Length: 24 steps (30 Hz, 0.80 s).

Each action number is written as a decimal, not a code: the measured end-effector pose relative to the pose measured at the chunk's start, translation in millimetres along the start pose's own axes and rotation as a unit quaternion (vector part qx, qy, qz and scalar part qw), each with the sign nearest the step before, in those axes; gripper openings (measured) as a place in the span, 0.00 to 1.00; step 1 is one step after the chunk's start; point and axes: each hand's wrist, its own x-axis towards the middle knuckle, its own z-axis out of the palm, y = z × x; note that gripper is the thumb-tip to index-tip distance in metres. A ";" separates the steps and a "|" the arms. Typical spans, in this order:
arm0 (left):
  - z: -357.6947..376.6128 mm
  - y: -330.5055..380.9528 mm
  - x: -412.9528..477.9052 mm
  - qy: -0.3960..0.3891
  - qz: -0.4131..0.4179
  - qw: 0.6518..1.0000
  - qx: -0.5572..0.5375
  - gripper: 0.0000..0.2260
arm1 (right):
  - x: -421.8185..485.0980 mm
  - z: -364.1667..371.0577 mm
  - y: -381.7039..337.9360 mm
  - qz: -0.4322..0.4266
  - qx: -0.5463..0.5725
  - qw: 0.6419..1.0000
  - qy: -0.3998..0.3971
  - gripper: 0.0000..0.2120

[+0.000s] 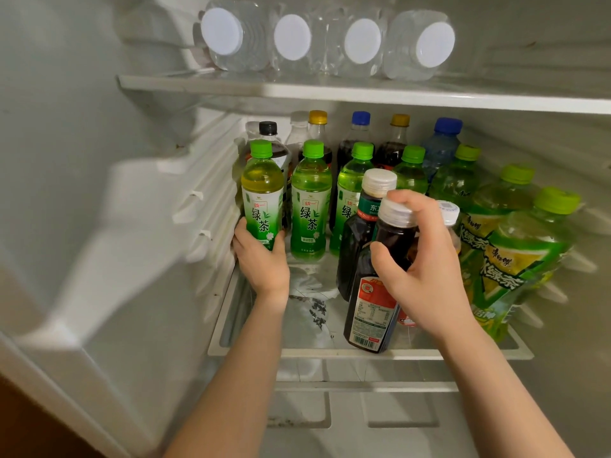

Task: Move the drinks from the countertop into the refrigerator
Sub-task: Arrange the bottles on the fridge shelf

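I look into an open refrigerator. My left hand [263, 259] grips the base of a green tea bottle [262, 193] with a green cap, standing at the left end of the middle shelf [330, 353]. My right hand [426, 262] holds a dark tea bottle [377, 292] with a white cap around its neck and shoulder; its base rests near the shelf's front edge and it leans slightly. A second dark bottle [358, 233] stands just behind it.
More green tea bottles [310, 200] stand in a row, with cola and water bottles [357, 140] behind and larger green bottles [515, 252] at the right. Several water bottles [292, 36] lie on the upper shelf. The ribbed left fridge wall [211, 206] is close to my left hand.
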 end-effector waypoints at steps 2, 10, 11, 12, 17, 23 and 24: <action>-0.8 -0.8 0.2 0.000 0.000 1.000 0.001 0.29 | 0.4 -0.6 -0.1 -0.004 -0.002 1.000 -0.001 0.24; -3.0 -3.1 0.8 -0.013 0.012 1.000 0.022 0.30 | -1.0 -2.6 -1.4 0.004 0.008 1.000 -0.009 0.25; -2.7 -3.0 0.5 -0.014 0.011 1.000 0.021 0.30 | -0.9 -2.4 -1.6 0.006 0.007 1.000 -0.012 0.25; -2.6 -2.7 0.1 -0.014 0.010 1.000 0.019 0.30 | -1.0 -2.0 -1.8 0.009 0.005 1.000 -0.014 0.25; -2.1 -1.5 -2.5 -0.009 0.006 1.000 0.007 0.30 | -1.0 -3.5 -0.8 0.006 -0.010 1.000 -0.020 0.25; -2.3 -1.2 -4.0 -0.011 0.006 1.000 0.003 0.30 | -1.6 -6.6 -1.1 -0.001 -0.039 0.999 -0.029 0.25; -3.0 -1.5 -3.7 -0.016 0.004 1.000 -0.001 0.31 | -1.8 -7.5 -1.3 -0.003 -0.045 0.999 -0.031 0.25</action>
